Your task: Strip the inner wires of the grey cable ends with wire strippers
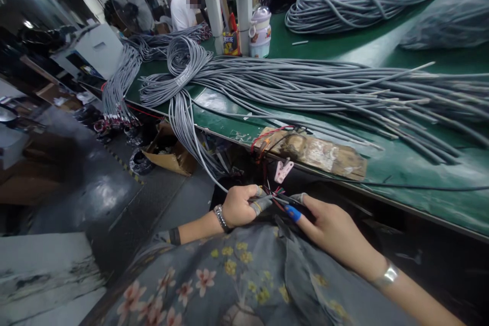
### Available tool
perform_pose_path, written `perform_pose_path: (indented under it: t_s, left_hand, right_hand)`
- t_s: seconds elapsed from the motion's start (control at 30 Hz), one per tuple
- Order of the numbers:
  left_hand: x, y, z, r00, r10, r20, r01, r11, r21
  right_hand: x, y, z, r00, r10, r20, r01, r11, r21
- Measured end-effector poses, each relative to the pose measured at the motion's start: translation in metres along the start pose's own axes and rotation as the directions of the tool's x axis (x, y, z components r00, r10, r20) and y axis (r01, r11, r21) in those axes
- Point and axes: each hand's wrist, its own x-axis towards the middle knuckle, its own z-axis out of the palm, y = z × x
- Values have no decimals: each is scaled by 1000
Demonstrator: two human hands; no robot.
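My left hand (240, 206) is closed on the end of a grey cable (208, 170), low in front of the bench edge. Thin coloured wires (280, 191) fan out past its taped fingertips. My right hand (328, 221), blue tape round the thumb, pinches a slim dark tool (281, 197) close to those wires. The tool's kind is unclear, as fingers cover part of it. Just above the hands, a pink clip (283, 170) hangs by the bench edge. Behind it lies a worn wooden board (317, 154) with red and black leads.
Long grey cables (290, 84) lie across the green bench (428, 204), with a coil (187, 63) at their left. A lidded cup (260, 33) stands by a post. An open carton (171, 150) sits below left. Across the bench is another person (183, 10).
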Motion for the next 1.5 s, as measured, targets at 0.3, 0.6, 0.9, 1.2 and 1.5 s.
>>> perform_pose_path:
  t_s: [0.3, 0.6, 0.9, 1.2, 1.5]
  left_hand:
    - [1, 2, -5, 987, 147, 60, -158, 934, 321]
    - [-1, -2, -5, 997, 35, 64, -40, 996, 76]
    - [-1, -4, -4, 998, 18, 55, -20, 999, 30]
    - [2, -5, -2, 999, 18, 31, -14, 994, -105]
    - [3, -9, -1, 999, 29, -23, -30, 997, -65]
  right_hand:
    - [3, 6, -5, 987, -48, 152, 40, 998, 55]
    - [4, 9, -1, 986, -90, 139, 80, 994, 80]
    - [6, 7, -2, 981, -98, 166, 89, 994, 65]
    - [3, 7, 4, 970, -184, 161, 151, 969, 196]
    - [0, 10, -7, 992, -110, 70, 111, 994, -14]
